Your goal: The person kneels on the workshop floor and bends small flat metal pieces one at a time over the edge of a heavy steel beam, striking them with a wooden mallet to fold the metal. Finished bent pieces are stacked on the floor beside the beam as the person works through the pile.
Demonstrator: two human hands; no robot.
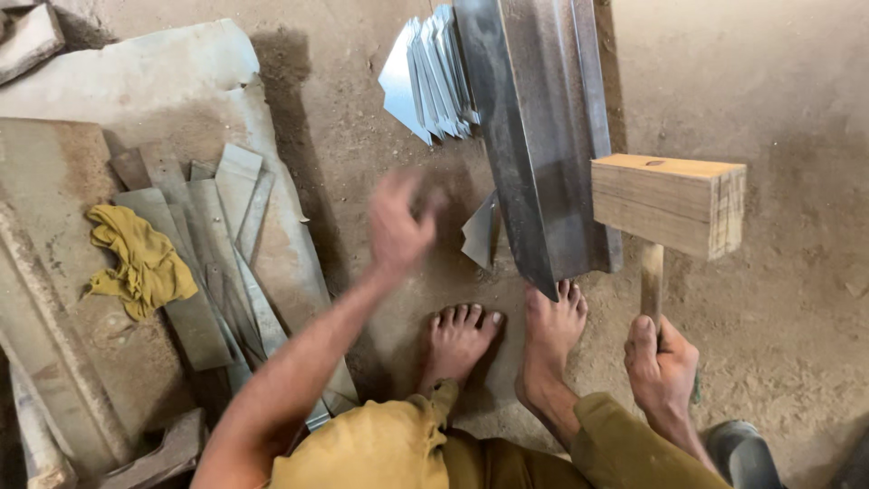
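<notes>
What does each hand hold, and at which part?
The right hand holds the wooden mallet low on its handle. The left hand is blurred in the air; whether it holds anything cannot be told.

Dirt floor (797, 109) under metal strips (226, 244)

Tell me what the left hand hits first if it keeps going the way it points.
Probably the small bent metal piece beside the long folded sheet; the left hand is blurred, so depth is uncertain.
</notes>
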